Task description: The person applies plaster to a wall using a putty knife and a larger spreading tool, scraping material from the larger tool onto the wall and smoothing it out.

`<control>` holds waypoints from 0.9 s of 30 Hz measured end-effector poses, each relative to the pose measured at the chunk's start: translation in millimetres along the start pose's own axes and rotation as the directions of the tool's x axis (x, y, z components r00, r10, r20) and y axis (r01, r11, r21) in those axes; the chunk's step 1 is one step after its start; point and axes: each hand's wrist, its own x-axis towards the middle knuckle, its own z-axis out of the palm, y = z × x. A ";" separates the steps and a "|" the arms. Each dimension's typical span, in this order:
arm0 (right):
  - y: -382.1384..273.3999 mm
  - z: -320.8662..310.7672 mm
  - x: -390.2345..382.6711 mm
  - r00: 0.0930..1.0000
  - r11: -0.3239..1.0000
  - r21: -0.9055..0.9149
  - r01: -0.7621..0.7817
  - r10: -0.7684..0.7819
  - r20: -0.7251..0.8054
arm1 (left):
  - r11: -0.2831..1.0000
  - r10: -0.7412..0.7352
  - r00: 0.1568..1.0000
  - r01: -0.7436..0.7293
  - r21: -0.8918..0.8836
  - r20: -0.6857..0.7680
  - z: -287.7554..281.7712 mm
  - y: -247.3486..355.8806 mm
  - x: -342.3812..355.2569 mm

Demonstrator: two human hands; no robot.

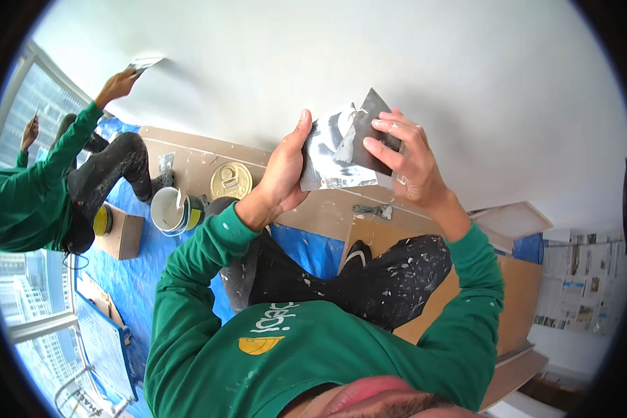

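Note:
My left hand grips the edge of a shiny metal plate, its thumb raised along the side. White paste is smeared across the plate's face. From the other side, my right hand pinches a dark grey flat scraper blade, fingers spread over its face. The blade's paste-coated edge overlaps the plate and seems to touch it. Both tools are in front of my chest, near the white wall. Specks of white paste dot my right fingers.
At left, a co-worker in a green sleeve holds a flat blade at the wall. A white bucket, a round yellowish lid and a grey-handled tool lie around my legs. Blue sheeting and brown board cover the floor.

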 end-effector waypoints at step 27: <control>-111.3 -16.0 89.9 0.471 -0.400 0.841 -0.363 0.701 0.537 | -0.702 0.411 0.196 -0.556 0.446 0.890 -42.5 85.7 -60.8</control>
